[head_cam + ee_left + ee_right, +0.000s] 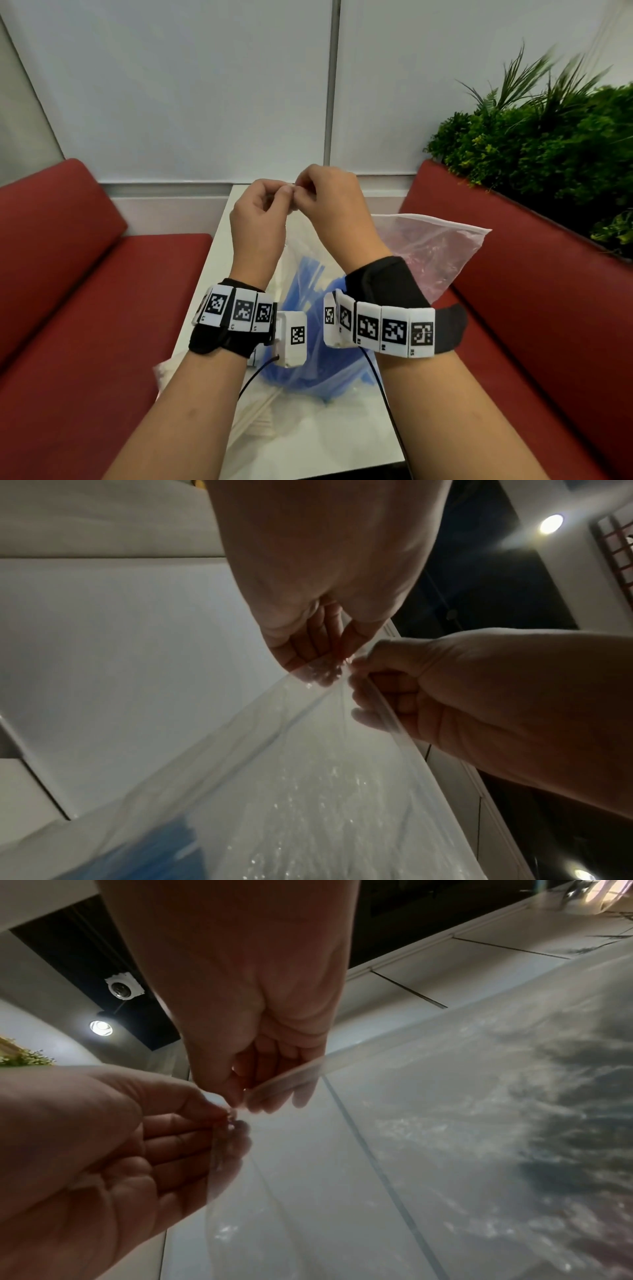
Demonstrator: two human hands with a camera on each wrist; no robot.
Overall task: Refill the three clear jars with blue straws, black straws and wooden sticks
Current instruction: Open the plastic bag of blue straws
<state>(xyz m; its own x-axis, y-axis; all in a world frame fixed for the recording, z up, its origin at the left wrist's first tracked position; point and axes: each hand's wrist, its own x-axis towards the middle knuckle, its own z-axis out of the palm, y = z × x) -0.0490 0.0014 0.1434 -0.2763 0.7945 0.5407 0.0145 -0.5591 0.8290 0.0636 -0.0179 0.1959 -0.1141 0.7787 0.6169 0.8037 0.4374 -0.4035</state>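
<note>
Wrist bands [236,310] with black-and-white code tags sit nearest us; we can read no words or brands anywhere. Beyond them, our left hand [257,219] and right hand [337,209] are raised over the bench [308,442], fingers [310,653] of both pinching the top seam of a clear bag [298,270], apparently to pull it open. Blue straws [310,284] lie inside it. Wooden sticks [255,416] lie bagged near the bench's near-left edge. No jars show, so we judge the refilling hardly begun.
</note>
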